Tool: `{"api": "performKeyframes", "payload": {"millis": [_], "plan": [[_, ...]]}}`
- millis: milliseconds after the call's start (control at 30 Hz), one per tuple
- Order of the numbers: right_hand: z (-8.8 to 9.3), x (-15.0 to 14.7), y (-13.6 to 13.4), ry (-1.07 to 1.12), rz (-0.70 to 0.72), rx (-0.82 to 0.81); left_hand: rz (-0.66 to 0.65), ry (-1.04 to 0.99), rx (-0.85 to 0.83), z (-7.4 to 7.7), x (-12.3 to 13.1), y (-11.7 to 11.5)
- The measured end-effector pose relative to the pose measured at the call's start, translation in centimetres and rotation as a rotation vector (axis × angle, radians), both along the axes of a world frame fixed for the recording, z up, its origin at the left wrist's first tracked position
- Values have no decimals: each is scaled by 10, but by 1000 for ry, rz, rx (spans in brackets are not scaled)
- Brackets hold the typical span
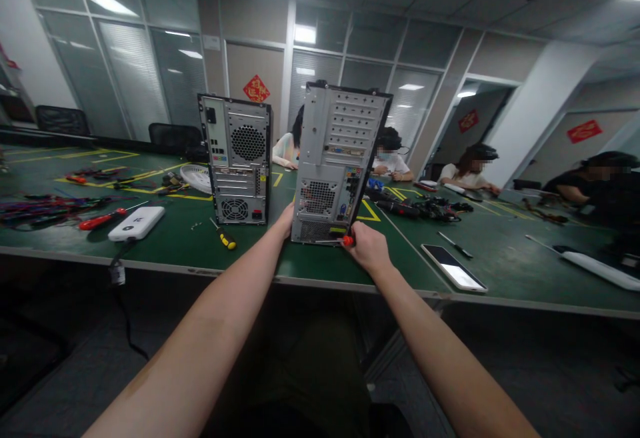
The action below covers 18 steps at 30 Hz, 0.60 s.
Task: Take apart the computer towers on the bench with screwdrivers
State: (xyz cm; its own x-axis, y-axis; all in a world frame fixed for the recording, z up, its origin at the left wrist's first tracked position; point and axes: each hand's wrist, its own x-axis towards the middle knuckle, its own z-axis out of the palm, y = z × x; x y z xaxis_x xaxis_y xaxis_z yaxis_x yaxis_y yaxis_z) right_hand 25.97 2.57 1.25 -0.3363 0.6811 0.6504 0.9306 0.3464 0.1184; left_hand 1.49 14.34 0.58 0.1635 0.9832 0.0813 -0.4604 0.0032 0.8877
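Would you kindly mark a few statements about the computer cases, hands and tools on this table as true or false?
1. The right hand holds a red-handled screwdriver at the base of the nearer computer case. True.
2. The left hand rests on a keyboard. False: it touches that case's lower left edge.
3. A phone lies on the green table, right of the right hand. True.
4. The second computer case lies flat. False: it stands upright, left of the nearer one.

Views: 1, worn on the head.
Place: at the near edge of the green table point(170, 241), close to the computer case point(333, 158).
Facing: forward, slightly down, toward the glass walls point(130, 71).
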Motion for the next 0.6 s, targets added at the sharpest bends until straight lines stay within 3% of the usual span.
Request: {"api": "performKeyframes", "payload": {"millis": [600], "plan": [[1, -6, -7, -164, -55, 123, 101, 29, -79, 1, 0, -1]]}}
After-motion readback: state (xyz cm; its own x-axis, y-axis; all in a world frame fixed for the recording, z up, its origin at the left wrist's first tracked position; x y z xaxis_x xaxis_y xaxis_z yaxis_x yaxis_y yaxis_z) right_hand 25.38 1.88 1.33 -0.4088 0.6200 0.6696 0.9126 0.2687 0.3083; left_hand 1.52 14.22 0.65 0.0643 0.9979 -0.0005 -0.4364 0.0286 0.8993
